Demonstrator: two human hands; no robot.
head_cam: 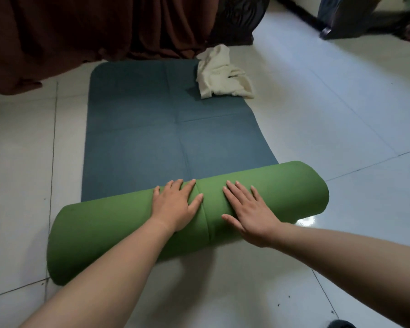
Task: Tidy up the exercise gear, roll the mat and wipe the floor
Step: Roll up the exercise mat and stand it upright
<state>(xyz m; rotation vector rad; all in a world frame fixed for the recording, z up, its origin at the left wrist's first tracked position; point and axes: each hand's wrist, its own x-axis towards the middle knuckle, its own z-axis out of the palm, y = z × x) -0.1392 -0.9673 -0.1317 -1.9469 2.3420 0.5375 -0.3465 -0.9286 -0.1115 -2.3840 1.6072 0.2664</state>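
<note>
Fingers spread flat, left hand [175,204] and right hand [251,211] press on the half-rolled yoga mat [140,129] on the tiled floor [329,129], a cream cloth [220,74] at its far corner.

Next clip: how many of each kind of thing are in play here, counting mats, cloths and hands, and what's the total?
Mat: 1, partly rolled, green outside, blue inside
Cloth: 1, cream, crumpled at the mat's far right corner
Hands: 2, left hand and right hand, both flat on the roll
Total: 4
</note>
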